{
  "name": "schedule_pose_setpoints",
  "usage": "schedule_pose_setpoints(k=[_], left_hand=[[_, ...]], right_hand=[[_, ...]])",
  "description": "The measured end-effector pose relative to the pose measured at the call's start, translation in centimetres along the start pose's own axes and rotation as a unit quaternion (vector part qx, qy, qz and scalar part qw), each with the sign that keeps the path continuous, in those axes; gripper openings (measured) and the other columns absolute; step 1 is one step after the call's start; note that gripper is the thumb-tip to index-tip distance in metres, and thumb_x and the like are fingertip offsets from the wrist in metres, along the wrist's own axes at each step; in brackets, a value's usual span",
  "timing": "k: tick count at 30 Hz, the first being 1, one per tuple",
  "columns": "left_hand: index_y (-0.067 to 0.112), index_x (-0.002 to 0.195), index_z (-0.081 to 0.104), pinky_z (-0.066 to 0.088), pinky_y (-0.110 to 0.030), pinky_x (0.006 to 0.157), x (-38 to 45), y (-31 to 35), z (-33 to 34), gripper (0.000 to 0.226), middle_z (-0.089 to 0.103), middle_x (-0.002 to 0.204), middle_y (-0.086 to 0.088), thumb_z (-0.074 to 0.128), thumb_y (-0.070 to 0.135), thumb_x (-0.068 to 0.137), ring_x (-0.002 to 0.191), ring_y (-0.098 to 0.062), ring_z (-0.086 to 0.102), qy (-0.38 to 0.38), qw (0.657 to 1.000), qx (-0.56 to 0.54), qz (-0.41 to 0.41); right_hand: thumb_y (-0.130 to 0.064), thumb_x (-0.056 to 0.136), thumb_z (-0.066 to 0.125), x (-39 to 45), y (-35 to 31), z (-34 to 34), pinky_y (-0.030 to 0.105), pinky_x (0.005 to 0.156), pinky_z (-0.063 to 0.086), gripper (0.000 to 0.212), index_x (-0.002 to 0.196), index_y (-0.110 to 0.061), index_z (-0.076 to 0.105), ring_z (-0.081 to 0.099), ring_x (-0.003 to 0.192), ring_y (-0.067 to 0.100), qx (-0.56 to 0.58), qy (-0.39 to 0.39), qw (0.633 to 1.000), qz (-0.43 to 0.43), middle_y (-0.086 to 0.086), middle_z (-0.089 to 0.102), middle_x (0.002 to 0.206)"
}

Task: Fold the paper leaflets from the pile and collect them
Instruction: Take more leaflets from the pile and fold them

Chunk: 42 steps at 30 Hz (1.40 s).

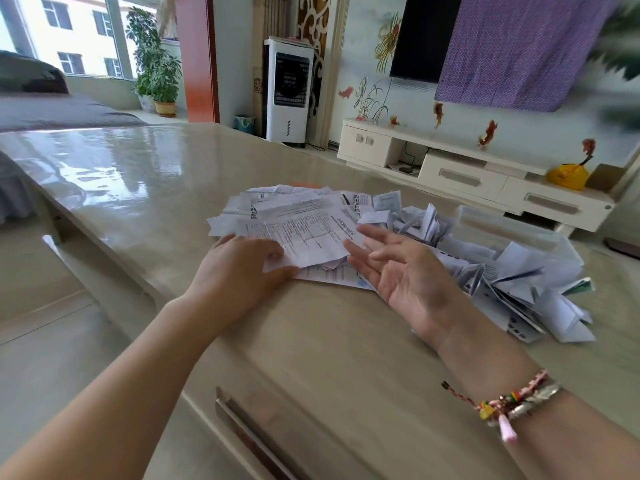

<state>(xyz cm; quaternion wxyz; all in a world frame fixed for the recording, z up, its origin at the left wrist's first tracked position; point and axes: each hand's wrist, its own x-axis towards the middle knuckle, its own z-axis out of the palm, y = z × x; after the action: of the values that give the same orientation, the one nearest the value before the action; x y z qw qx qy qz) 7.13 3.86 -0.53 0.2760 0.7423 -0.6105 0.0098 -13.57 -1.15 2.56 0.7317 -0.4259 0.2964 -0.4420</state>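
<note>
Pressing my left hand point(242, 268) flat on the near-left corner of the top unfolded white printed paper leaflet point(304, 237), fingers straight, thumb along its lower edge. That sheet lies on the loose pile of flat white leaflets point(287, 206) at the middle of the glossy beige tabletop point(138, 174). My right hand point(401, 271) hovers palm-up just right of the sheet, fingers relaxed and spread, holding nothing; fingertips near the sheet's right edge, contact unclear. Heap of folded white leaflets point(519, 289) sits to the right, touching the flat pile, spilling around a clear plastic box point(512, 230). Beaded bracelets point(512, 403) on my right wrist
</note>
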Motion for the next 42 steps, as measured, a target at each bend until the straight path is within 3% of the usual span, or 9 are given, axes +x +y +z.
schedule_pose_setpoints(k=[7,14,17,22,26,29,34,37,42], left_hand=[[0.024,0.088,0.068,0.053,-0.039,0.069,-0.9,-0.6,-0.3,0.013,0.072,0.082,0.002,0.056,0.026,0.089,0.080,-0.028,0.066,0.075,0.996,-0.004,0.056],[0.032,0.088,0.067,0.052,-0.038,0.069,-1.7,-1.4,-1.2,0.009,0.071,0.082,0.009,0.059,0.030,0.086,0.079,-0.023,0.067,0.128,0.987,-0.082,0.055],[0.030,0.085,0.067,0.050,-0.033,0.060,-2.4,-0.8,-1.0,0.011,0.070,0.078,0.009,0.057,0.033,0.080,0.070,-0.022,0.065,0.146,0.981,-0.068,0.109],[0.029,0.085,0.070,0.052,-0.037,0.062,-2.8,0.7,-0.4,0.018,0.069,0.078,0.011,0.056,0.041,0.082,0.071,-0.015,0.065,0.107,0.968,-0.125,0.189],[0.035,0.094,0.070,0.053,-0.035,0.075,-3.1,0.9,-0.4,0.030,0.069,0.088,0.018,0.055,0.057,0.079,0.086,-0.004,0.063,0.060,0.968,-0.159,0.183],[0.039,0.113,0.064,0.047,-0.031,0.092,-2.9,0.4,-0.6,0.053,0.065,0.113,0.020,0.050,0.067,0.070,0.111,-0.005,0.055,0.011,0.985,-0.067,0.158],[0.047,0.109,0.061,0.047,-0.032,0.093,-2.8,-1.2,-1.7,0.042,0.064,0.113,0.022,0.059,0.044,0.067,0.113,-0.009,0.056,0.007,0.994,-0.073,0.078],[0.045,0.091,0.066,0.049,-0.033,0.087,-2.5,-1.6,-2.5,0.020,0.067,0.096,0.022,0.071,0.043,0.072,0.098,-0.008,0.063,0.053,0.990,-0.127,0.032],[0.025,0.084,0.068,0.049,-0.023,0.078,-1.6,-1.3,-2.8,0.024,0.070,0.070,0.012,0.084,0.016,0.070,0.069,0.000,0.063,0.054,0.937,-0.343,-0.043]], right_hand=[[0.014,0.089,0.036,-0.6,0.5,0.2,0.033,0.095,0.052,0.040,0.117,0.000,0.060,0.065,0.109,0.025,-0.072,-0.005,0.997,-0.008,0.013,0.061,0.124],[0.011,0.090,0.041,-1.1,1.2,0.6,0.031,0.082,0.057,0.041,0.111,-0.015,0.065,0.067,0.077,0.019,-0.299,-0.010,0.951,-0.076,0.009,0.069,0.086],[0.011,0.091,0.040,-1.3,1.7,1.1,0.031,0.079,0.056,0.049,0.121,-0.023,0.058,0.069,0.077,0.019,-0.342,-0.070,0.934,-0.069,0.010,0.073,0.093],[-0.008,0.087,0.058,-1.4,3.1,1.2,0.015,0.074,0.049,0.031,0.107,-0.030,0.066,0.064,0.078,0.003,-0.559,-0.033,0.812,-0.165,-0.011,0.071,0.088],[-0.020,0.083,0.067,-1.9,3.0,1.1,0.015,0.069,0.047,0.007,0.087,-0.025,0.068,0.059,0.075,-0.004,-0.600,0.002,0.773,-0.206,-0.017,0.065,0.076],[-0.021,0.081,0.070,-1.9,2.9,0.8,0.018,0.069,0.049,0.003,0.081,-0.024,0.070,0.061,0.073,-0.002,-0.616,0.016,0.757,-0.218,-0.016,0.065,0.072],[-0.022,0.082,0.074,-1.6,2.5,0.2,0.013,0.063,0.044,0.011,0.072,-0.020,0.070,0.060,0.069,0.000,-0.579,0.037,0.782,-0.229,-0.010,0.067,0.070],[-0.022,0.083,0.074,-1.5,2.0,-0.1,0.007,0.060,0.039,0.014,0.072,-0.016,0.068,0.056,0.062,-0.005,-0.489,0.033,0.849,-0.198,-0.012,0.066,0.066],[-0.022,0.087,0.069,-1.1,1.7,-0.3,0.014,0.055,0.038,0.018,0.072,-0.018,0.059,0.047,0.057,0.002,-0.335,0.048,0.935,-0.105,-0.010,0.058,0.068]])
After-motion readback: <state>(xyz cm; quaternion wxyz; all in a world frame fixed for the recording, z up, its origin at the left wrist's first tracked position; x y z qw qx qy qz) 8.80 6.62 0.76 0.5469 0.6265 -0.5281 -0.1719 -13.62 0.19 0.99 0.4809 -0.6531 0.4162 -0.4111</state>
